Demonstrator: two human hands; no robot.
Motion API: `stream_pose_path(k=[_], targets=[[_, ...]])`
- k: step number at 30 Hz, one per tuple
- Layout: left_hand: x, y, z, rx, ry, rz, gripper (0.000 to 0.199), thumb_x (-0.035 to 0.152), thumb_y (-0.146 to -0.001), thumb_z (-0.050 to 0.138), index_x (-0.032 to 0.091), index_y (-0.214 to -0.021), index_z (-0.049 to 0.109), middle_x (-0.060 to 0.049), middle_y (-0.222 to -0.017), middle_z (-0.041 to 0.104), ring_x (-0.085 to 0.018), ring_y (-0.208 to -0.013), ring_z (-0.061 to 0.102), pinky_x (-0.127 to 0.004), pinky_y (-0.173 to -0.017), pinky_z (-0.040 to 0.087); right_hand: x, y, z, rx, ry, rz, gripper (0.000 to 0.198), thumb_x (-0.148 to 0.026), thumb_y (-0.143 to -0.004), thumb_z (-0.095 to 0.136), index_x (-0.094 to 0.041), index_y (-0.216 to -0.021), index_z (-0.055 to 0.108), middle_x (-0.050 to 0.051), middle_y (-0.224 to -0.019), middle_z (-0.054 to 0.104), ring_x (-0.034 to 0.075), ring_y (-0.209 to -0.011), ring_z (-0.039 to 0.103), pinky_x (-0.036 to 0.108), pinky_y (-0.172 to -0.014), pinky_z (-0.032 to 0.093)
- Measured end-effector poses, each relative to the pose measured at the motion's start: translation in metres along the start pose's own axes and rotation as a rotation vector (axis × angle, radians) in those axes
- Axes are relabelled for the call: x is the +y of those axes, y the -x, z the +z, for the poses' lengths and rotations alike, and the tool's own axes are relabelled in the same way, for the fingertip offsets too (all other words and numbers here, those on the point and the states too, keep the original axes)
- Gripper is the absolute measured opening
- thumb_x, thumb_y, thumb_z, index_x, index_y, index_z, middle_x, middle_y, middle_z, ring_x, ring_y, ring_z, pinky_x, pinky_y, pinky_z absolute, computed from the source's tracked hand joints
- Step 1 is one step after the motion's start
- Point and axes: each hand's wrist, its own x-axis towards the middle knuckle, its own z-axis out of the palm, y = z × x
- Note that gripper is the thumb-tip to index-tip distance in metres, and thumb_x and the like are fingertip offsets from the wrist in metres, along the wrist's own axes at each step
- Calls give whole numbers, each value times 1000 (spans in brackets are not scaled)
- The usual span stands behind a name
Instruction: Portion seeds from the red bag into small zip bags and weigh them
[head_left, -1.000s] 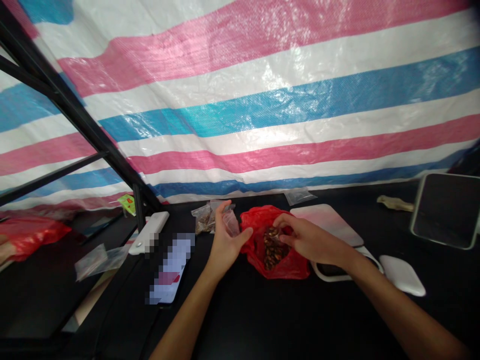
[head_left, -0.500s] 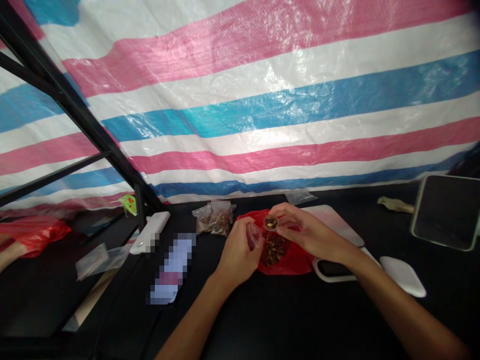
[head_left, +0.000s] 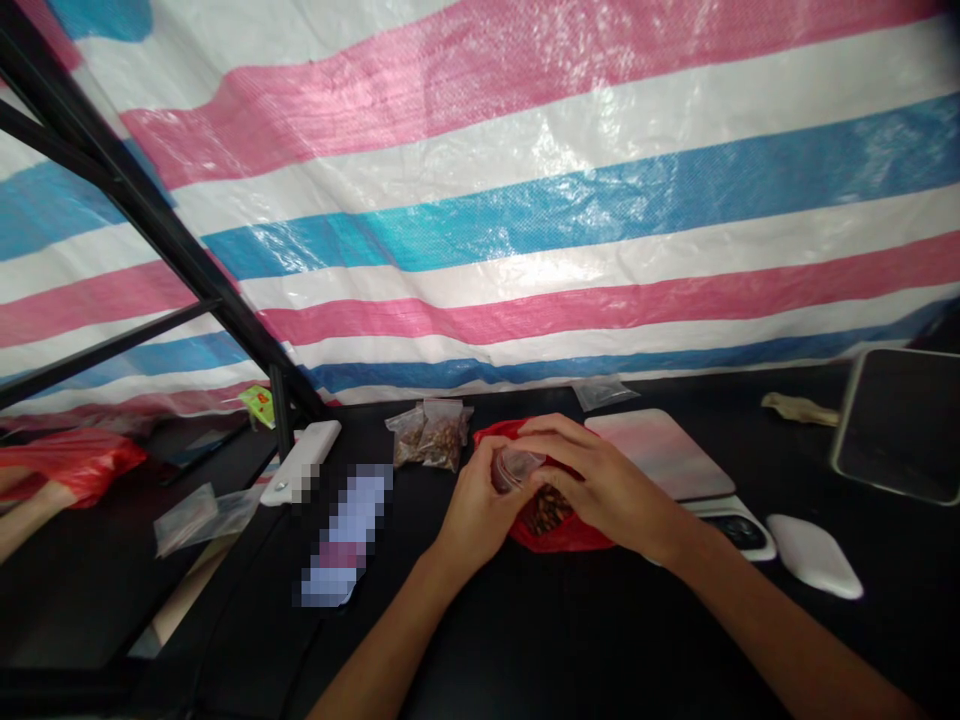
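My left hand (head_left: 476, 505) is closed on a small clear plastic bag (head_left: 516, 466), keeping its mouth spread. Against that mouth, my right hand (head_left: 604, 482) curls its fingers round a small round cup, which they now mostly hide. Both hands are over a red plastic bag (head_left: 574, 541) lying open on the black table. Brown and yellowish seed-like pieces (head_left: 547, 513) fill the red bag's middle.
Filled zip bags (head_left: 439, 440) lie left of the red bag, near a phone (head_left: 349, 535) and a white power strip (head_left: 304, 460). Rightward are a digital scale (head_left: 667, 455), a white mouse (head_left: 816, 555) and a dark-screened device (head_left: 900, 425). Another person's arm (head_left: 37, 515) enters at far left.
My right hand has moved left with the cup, from beside the clear bag to its mouth, and has turned over. The scale's display is now uncovered. My left hand stays nearly put.
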Motion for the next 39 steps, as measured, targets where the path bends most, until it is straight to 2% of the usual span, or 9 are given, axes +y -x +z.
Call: stream_pose_path(k=[8,11,16,20,23,28,31,35,39], targets=[[2,3,-3,-37,37,17,41,37,-86,78,23,-122,64,-4,-111,73,-19,-92,67,-30,-84,51,-7,1,-6,21,21,89,32,-22,-90,74,-30,-120,68,3,-116,67,20,-106,64,34,-93,53],[3,4,-2,-61,69,-1,44,38,-84,80,24,-123,64,-3,-109,75,-19,-91,68,-30,-85,51,-6,1,-6,44,-1,47,30,-16,-96,64,-31,-122,68,3,-121,66,20,-113,63,34,-99,51],[4,1,3,-36,388,-15,49,41,-82,83,23,-122,59,-6,-113,74,-22,-102,70,-33,-91,53,-3,0,-8,230,-27,24,29,-16,-98,57,-30,-122,65,6,-126,65,22,-119,62,38,-105,49],[8,-1,2,15,522,86,47,50,-87,77,25,-120,53,-9,-124,71,-22,-111,69,-36,-101,51,4,0,-18,360,39,67,26,-21,-98,60,-29,-123,63,7,-123,65,24,-114,62,40,-100,51],[12,-3,-3,42,462,150,47,53,-92,70,25,-123,49,-10,-128,68,-21,-113,67,-37,-103,49,9,2,-29,204,101,94,24,-16,-95,59,-27,-114,65,5,-116,67,23,-108,64,38,-96,51],[22,0,-20,203,335,88,42,59,-97,57,27,-122,46,0,-91,64,-16,-83,62,-30,-80,51,14,10,-37,-210,166,235,28,-3,-84,51,-24,-91,68,2,-97,70,19,-87,66,31,-83,50],[31,9,-20,3,139,78,41,51,-91,69,26,-116,50,3,-83,59,-14,-70,56,-27,-69,46,17,13,-37,-251,184,260,34,2,-78,49,-24,-89,68,1,-94,71,18,-86,66,29,-81,48],[33,19,-9,-429,-354,234,59,45,-69,91,24,-113,58,-5,-104,67,-25,-92,64,-35,-81,48,21,14,-36,-227,235,271,29,-4,-84,51,-26,-94,68,0,-94,72,19,-89,67,29,-81,46],[26,14,-10,-496,-628,320,42,31,-80,83,24,-113,57,-7,-108,69,-28,-100,65,-37,-86,47,24,13,-34,-199,313,316,25,-11,-88,54,-26,-100,70,2,-102,71,20,-90,67,30,-82,45]])
